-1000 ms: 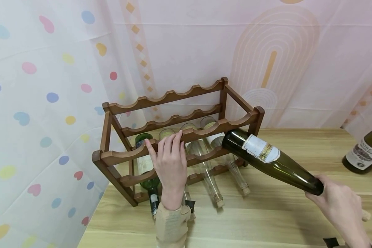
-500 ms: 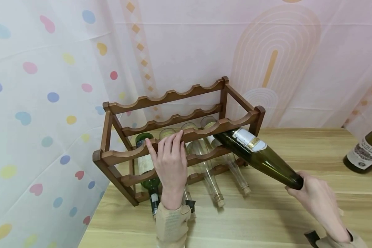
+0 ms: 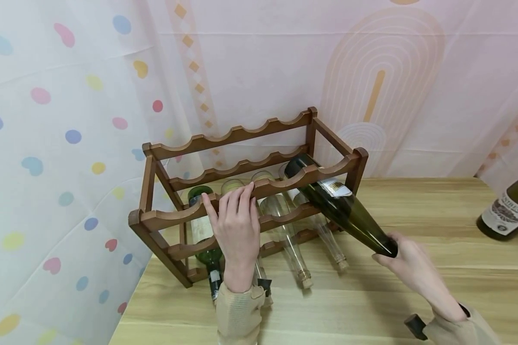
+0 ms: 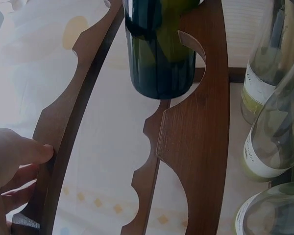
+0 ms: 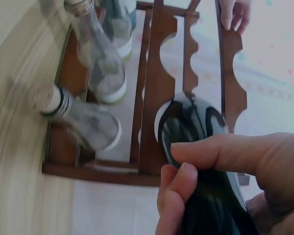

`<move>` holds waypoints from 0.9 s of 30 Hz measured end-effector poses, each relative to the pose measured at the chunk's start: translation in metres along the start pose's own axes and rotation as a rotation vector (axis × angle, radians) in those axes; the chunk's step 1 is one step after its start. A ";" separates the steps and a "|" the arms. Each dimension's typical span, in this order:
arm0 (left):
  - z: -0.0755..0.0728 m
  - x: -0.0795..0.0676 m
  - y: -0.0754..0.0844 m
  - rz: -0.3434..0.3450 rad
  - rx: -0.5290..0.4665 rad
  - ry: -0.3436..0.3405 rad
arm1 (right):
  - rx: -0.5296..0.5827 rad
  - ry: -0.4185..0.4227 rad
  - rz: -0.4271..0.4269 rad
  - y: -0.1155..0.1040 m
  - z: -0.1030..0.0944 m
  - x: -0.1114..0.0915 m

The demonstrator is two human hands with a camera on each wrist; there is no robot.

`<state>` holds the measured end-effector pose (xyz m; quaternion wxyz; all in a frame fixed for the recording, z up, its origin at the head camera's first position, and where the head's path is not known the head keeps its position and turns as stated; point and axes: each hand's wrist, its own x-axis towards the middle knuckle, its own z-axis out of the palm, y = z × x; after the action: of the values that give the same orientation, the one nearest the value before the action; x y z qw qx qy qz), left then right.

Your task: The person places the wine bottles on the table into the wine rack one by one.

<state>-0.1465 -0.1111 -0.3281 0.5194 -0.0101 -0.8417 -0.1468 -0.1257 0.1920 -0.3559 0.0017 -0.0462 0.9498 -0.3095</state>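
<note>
In the head view, a brown wooden wine rack [image 3: 237,132] stands on the table. My left hand [image 3: 237,235] grips its upper front rail, fingers over the top edge. A dark green wine bottle [image 3: 349,213] with a white label slants under that rail, its base inside the rack's right part. My right hand [image 3: 412,263] grips the bottle's neck end; in the right wrist view, thumb and fingers wrap round it. The left wrist view shows the bottle's base [image 4: 159,73] at a scalloped notch of the lower rail.
Clear corked bottles [image 3: 291,244] and a green labelled bottle [image 3: 207,239] lie in the rack's lower level, necks toward me. Another wine bottle [image 3: 507,215] is at the right on the wooden table [image 3: 436,206]. A patterned cloth [image 3: 263,72] hangs behind.
My right hand has moved left, pushing the bottle deeper into the rack; its base now shows behind the front rail. The left hand stays on the rail.
</note>
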 end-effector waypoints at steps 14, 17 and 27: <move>-0.001 0.001 -0.001 -0.001 0.005 0.002 | 0.205 -0.123 -0.027 -0.031 0.012 0.024; -0.001 0.001 -0.001 -0.002 0.009 0.003 | 0.258 -0.133 -0.018 -0.039 0.016 0.032; -0.001 0.001 -0.001 0.000 0.006 0.013 | 0.363 -0.140 0.016 -0.054 0.024 0.054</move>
<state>-0.1465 -0.1122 -0.3269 0.5250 -0.0078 -0.8387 -0.1443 -0.1743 0.1296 -0.3419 0.0784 -0.0591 0.8763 -0.4716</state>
